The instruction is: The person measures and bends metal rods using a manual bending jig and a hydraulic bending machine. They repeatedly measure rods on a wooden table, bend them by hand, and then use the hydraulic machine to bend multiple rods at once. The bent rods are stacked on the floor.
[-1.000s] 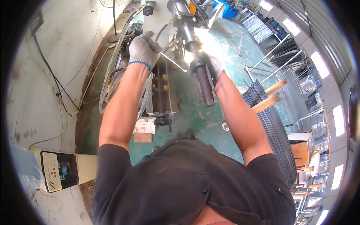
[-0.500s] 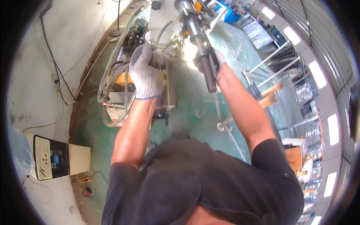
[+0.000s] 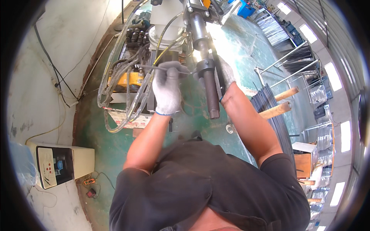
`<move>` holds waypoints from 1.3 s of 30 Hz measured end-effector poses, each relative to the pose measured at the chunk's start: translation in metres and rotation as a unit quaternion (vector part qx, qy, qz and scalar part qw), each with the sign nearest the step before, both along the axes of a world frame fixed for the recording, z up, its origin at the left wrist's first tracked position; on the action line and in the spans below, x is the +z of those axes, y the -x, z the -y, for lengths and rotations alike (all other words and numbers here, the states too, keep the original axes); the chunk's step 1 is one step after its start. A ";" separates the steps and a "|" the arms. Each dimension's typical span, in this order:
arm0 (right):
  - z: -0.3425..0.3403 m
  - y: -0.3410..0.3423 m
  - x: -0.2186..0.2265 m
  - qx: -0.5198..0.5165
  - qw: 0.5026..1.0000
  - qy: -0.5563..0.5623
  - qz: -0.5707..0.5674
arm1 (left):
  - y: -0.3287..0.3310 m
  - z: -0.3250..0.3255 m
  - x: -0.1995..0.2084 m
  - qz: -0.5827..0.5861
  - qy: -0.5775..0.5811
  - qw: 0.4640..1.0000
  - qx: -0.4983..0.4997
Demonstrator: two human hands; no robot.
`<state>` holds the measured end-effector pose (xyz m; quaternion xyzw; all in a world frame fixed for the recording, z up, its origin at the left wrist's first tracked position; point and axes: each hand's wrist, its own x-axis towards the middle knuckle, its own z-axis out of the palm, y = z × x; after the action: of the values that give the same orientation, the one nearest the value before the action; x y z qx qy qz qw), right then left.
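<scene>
My left hand [image 3: 168, 89], in a white knitted glove with a blue cuff edge, is closed around a thin metal rod [image 3: 183, 72]. The rod lies roughly level, its right end close to the dark collar [image 3: 205, 66] on a machine's cylinder; whether they touch I cannot tell. Below the collar a thick dark shaft [image 3: 212, 96] extends toward me. My right hand [image 3: 228, 73], gloved too, is at the far right side of the shaft, beside a flat dark bar [image 3: 220, 79]. That bar and the cylinder hide most of its fingers.
Clear and yellow hoses [image 3: 133, 111] loop at the left, around a yellow machine part [image 3: 130, 81]. Bundled dark rods [image 3: 271, 111] and wooden poles [image 3: 275, 110] lie to the right. A cream-and-black appliance [image 3: 63, 163] stands by the left wall. The floor [image 3: 104, 146] is green.
My left hand has moved right and nearer to me, and the thin rod now shows in it. The view has shifted, with the shaft appearing lower. My right hand stays beside the shaft.
</scene>
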<state>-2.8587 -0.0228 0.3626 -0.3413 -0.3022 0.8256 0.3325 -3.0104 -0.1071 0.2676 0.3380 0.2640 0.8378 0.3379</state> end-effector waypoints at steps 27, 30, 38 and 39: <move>0.015 0.011 0.010 -0.106 0.983 -0.036 0.145 | 0.043 -0.040 -0.011 0.172 0.095 0.948 -0.250; 0.013 0.009 0.008 -0.098 0.971 -0.109 0.190 | 0.044 -0.051 -0.018 0.178 0.098 0.940 -0.274; 0.006 -0.002 -0.003 -0.083 0.984 -0.077 0.137 | 0.041 -0.065 -0.010 0.174 0.053 0.917 -0.355; 0.005 -0.004 -0.003 -0.066 0.986 -0.081 0.131 | 0.041 -0.069 -0.011 0.182 0.060 0.916 -0.353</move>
<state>-2.8547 -0.0275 0.3601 -0.4376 -0.3859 0.7229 0.3701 -3.0516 -0.0377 0.2566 0.2304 0.1114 0.6935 0.6735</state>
